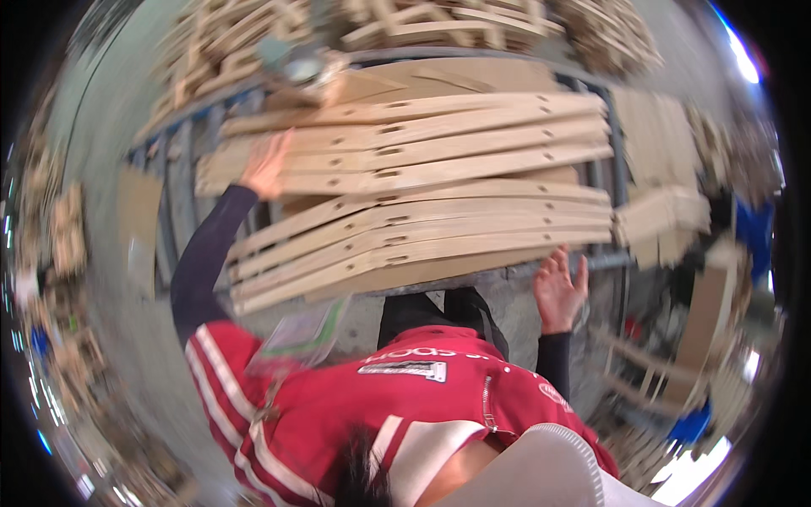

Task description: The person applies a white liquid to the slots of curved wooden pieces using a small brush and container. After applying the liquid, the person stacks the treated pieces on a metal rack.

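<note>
Several long, slightly bent wooden slats (473,211) with dark holes lie side by side across a workbench in front of me. They sit in a nearer group and a farther group of slats (473,135). My left hand (267,165) rests on the left part of the farther group, fingers stretched out and a little blurred. By the right end of the nearest slat is my right hand (561,291), its fingers apart and nothing in it. Its fingertips come close to the slat's edge; whether they touch it, I cannot tell.
Cardboard (507,74) lies under the slats on the grey metal frame (619,152) of the bench. A roundish, blurred object (304,68) sits at the far left corner. Stacked wooden parts (439,29) stand beyond, with more pale wooden pieces (663,215) at the right.
</note>
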`<control>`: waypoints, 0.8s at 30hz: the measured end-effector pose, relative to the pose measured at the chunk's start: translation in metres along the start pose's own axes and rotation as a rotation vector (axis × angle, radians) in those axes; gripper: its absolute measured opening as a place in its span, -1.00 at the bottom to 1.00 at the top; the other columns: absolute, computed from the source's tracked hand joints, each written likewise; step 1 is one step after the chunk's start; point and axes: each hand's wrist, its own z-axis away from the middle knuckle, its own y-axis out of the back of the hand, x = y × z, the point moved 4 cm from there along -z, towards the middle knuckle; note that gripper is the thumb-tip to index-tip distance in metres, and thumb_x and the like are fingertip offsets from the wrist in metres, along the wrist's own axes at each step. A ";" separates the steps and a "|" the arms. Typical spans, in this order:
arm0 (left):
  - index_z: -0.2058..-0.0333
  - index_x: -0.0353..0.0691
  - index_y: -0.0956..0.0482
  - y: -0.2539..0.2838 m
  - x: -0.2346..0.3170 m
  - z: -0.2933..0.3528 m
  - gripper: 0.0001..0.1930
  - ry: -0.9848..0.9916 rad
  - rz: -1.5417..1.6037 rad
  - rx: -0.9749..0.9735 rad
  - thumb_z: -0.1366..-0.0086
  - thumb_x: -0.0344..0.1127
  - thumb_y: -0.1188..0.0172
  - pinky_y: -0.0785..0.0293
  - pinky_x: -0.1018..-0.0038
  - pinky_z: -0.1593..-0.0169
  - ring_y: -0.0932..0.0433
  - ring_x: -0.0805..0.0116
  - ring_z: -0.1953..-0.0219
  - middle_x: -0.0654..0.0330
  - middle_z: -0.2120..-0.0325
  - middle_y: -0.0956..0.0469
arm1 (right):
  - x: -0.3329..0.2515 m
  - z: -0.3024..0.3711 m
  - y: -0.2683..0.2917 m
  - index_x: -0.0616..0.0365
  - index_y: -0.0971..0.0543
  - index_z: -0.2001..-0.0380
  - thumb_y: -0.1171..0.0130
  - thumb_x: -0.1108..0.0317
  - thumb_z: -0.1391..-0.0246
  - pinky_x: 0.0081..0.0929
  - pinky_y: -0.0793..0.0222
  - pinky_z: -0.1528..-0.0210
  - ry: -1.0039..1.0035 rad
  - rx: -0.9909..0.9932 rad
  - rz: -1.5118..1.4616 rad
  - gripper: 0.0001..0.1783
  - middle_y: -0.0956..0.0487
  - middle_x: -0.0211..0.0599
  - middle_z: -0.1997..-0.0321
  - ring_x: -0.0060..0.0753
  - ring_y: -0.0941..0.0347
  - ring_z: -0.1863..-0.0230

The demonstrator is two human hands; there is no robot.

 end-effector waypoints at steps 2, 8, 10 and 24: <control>-0.36 -0.22 0.17 -0.014 -0.013 -0.002 0.19 -0.041 -0.023 0.009 0.29 -0.41 -0.33 0.15 -0.13 -0.38 0.00 -0.16 -0.34 -0.10 -0.25 -0.06 | 0.003 0.006 0.002 0.15 -0.45 -0.10 0.06 -0.04 -0.29 -0.45 -0.36 0.17 0.032 0.052 0.009 -0.47 -0.53 -0.41 0.16 -0.44 -0.41 0.19; -0.32 -0.29 0.15 -0.021 -0.008 -0.016 0.29 0.001 -0.119 -0.084 0.43 -0.34 -0.47 0.09 -0.01 -0.39 0.01 -0.09 -0.36 -0.11 -0.28 -0.03 | 0.010 0.020 0.044 0.15 -0.45 -0.09 0.06 -0.05 -0.30 -0.47 -0.44 0.19 0.063 0.167 0.067 -0.47 -0.55 -0.40 0.18 -0.44 -0.48 0.20; -0.32 -0.29 0.12 -0.023 -0.012 -0.016 0.29 -0.019 -0.181 -0.053 0.44 -0.32 -0.48 0.06 0.02 -0.39 -0.05 -0.08 -0.34 -0.09 -0.25 -0.10 | 0.016 0.021 0.059 0.16 -0.46 -0.08 0.06 -0.05 -0.30 -0.48 -0.46 0.20 0.038 0.195 0.111 -0.46 -0.56 -0.40 0.18 -0.45 -0.50 0.20; -0.25 -0.30 0.00 0.001 0.080 0.085 0.21 0.037 -0.291 0.041 0.48 -0.22 -0.43 0.00 0.04 -0.31 -0.19 -0.03 -0.21 -0.03 -0.10 -0.22 | 0.073 -0.044 0.134 0.21 -0.38 -0.18 0.33 0.02 -0.41 -0.36 -0.32 -0.21 -0.340 0.049 0.258 -0.44 -0.50 -0.22 -0.17 -0.32 -0.43 -0.15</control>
